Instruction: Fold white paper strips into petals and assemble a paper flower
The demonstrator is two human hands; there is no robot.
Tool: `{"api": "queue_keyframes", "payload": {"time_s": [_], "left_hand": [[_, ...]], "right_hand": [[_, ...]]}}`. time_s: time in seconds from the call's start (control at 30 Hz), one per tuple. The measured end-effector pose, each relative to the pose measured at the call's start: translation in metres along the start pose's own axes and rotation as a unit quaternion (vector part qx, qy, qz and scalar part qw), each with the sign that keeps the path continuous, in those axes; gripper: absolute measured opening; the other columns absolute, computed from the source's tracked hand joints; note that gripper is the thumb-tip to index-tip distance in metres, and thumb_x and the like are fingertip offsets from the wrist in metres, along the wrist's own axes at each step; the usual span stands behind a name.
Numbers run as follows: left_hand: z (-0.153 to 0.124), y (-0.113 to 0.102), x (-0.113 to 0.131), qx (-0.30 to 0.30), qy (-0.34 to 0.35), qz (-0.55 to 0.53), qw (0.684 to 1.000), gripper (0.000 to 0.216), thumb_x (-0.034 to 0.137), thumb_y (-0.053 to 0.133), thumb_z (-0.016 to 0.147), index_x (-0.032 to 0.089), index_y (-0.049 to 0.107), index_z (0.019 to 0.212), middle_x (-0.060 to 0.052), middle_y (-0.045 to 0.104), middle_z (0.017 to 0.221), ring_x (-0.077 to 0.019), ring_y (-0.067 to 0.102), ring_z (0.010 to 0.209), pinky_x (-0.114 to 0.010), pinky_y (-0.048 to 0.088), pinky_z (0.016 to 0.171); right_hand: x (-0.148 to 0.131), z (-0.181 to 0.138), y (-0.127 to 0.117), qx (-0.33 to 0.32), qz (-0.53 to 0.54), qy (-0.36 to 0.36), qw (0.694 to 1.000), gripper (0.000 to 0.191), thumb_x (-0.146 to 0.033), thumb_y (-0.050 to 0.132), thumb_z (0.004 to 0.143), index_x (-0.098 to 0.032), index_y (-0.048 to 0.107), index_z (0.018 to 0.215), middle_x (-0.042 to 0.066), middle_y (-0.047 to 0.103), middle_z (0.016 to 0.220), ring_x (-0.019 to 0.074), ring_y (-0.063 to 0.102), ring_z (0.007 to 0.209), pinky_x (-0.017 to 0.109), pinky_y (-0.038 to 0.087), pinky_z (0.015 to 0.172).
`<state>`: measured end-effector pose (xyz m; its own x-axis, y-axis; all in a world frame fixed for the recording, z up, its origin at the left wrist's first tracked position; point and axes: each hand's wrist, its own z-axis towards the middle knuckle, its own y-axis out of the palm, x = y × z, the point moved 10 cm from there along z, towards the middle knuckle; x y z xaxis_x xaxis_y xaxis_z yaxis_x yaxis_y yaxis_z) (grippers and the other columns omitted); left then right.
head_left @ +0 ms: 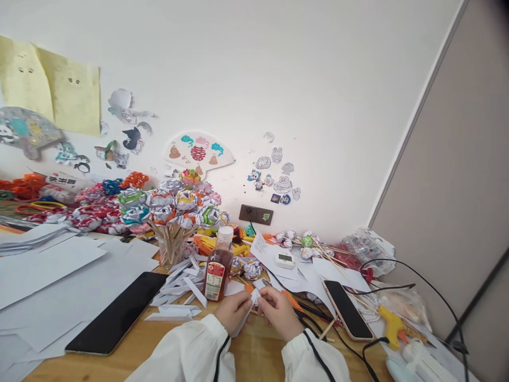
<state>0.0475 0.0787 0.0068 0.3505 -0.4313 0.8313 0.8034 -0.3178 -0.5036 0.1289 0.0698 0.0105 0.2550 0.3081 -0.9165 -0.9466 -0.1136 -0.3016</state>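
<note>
My left hand [235,311] and my right hand [279,311] meet at the near edge of the wooden table [254,355], both in white sleeves. Together they pinch a small white paper strip [255,297] with an orange bit at its top, fingers curled round it. Just behind the left hand stands a red-drink bottle [218,265] with a white cap. A heap of folded white paper strips [181,289] lies left of the bottle.
A dark tablet [117,314] lies at the left, a phone [347,309] at the right among black cables. A cup of paper flowers on sticks [175,212] stands behind. White sheets [47,265] cover the left. A yellow glue gun [392,321] lies at the far right.
</note>
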Motion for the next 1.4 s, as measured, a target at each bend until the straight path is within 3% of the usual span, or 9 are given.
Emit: {"api": "queue_keyframes", "payload": {"time_s": [0.37, 0.53, 0.7, 1.0, 1.17, 1.3, 1.4], "left_hand": [[-0.001, -0.001, 0.005, -0.016, 0.010, 0.001, 1.000, 0.027, 0.038, 0.033, 0.074, 0.019, 0.046, 0.062, 0.003, 0.047, 0.051, -0.0123, 0.046, 0.050, -0.022, 0.035, 0.051], [-0.003, 0.004, -0.003, -0.030, -0.037, -0.075, 0.996, 0.033, 0.050, 0.034, 0.072, 0.019, 0.044, 0.062, 0.005, 0.046, 0.045, -0.0100, 0.042, 0.039, -0.021, 0.031, 0.040], [-0.006, 0.011, -0.004, -0.065, -0.075, -0.163, 0.982, 0.048, 0.067, 0.038, 0.058, 0.020, 0.042, 0.063, 0.007, 0.045, 0.041, -0.0088, 0.039, 0.031, -0.021, 0.029, 0.033], [-0.005, 0.019, -0.008, -0.117, -0.092, -0.241, 0.959, 0.049, 0.066, 0.044, 0.055, 0.018, 0.041, 0.064, 0.006, 0.048, 0.040, -0.0075, 0.040, 0.029, -0.019, 0.028, 0.031], [-0.003, 0.010, -0.006, -0.083, -0.062, -0.162, 0.981, 0.045, 0.063, 0.038, 0.062, 0.018, 0.043, 0.064, 0.006, 0.045, 0.043, -0.0076, 0.039, 0.033, -0.020, 0.029, 0.034], [-0.001, -0.004, 0.006, -0.025, 0.011, -0.004, 1.000, 0.033, 0.046, 0.036, 0.073, 0.017, 0.048, 0.059, 0.005, 0.046, 0.049, -0.0098, 0.045, 0.047, -0.020, 0.033, 0.048], [-0.002, -0.007, 0.009, -0.011, 0.025, 0.081, 0.996, 0.028, 0.034, 0.034, 0.076, 0.018, 0.051, 0.060, 0.003, 0.049, 0.052, -0.0110, 0.045, 0.053, -0.020, 0.032, 0.052]], "right_hand": [[0.003, 0.000, 0.001, 0.000, 0.002, 0.000, 1.000, 0.025, -0.041, 0.048, 0.072, -0.017, 0.053, 0.076, -0.003, 0.048, 0.053, 0.0085, 0.043, 0.043, 0.017, 0.032, 0.034], [0.000, -0.001, 0.005, -0.005, 0.006, -0.013, 1.000, 0.025, -0.042, 0.047, 0.073, -0.018, 0.052, 0.077, -0.003, 0.049, 0.055, 0.0076, 0.041, 0.040, 0.018, 0.033, 0.034], [-0.003, 0.000, 0.007, -0.027, 0.036, -0.017, 0.999, 0.026, -0.043, 0.049, 0.072, -0.017, 0.054, 0.077, -0.002, 0.049, 0.058, 0.0102, 0.046, 0.050, 0.019, 0.036, 0.038], [-0.010, -0.001, 0.009, -0.059, 0.071, -0.024, 0.995, 0.026, -0.042, 0.048, 0.074, -0.016, 0.054, 0.076, -0.002, 0.049, 0.059, 0.0082, 0.045, 0.047, 0.018, 0.037, 0.038], [-0.003, 0.000, 0.008, -0.046, 0.045, -0.020, 0.998, 0.026, -0.041, 0.047, 0.074, -0.016, 0.053, 0.077, -0.003, 0.048, 0.056, 0.0072, 0.043, 0.042, 0.019, 0.036, 0.037], [0.003, 0.000, 0.005, -0.009, -0.014, -0.028, 0.999, 0.024, -0.040, 0.044, 0.076, -0.017, 0.052, 0.076, -0.004, 0.047, 0.054, 0.0065, 0.040, 0.038, 0.018, 0.033, 0.035], [0.004, 0.000, 0.006, -0.004, -0.025, -0.026, 0.999, 0.022, -0.037, 0.043, 0.077, -0.017, 0.051, 0.075, -0.004, 0.047, 0.053, 0.0061, 0.039, 0.036, 0.018, 0.032, 0.034]]}}
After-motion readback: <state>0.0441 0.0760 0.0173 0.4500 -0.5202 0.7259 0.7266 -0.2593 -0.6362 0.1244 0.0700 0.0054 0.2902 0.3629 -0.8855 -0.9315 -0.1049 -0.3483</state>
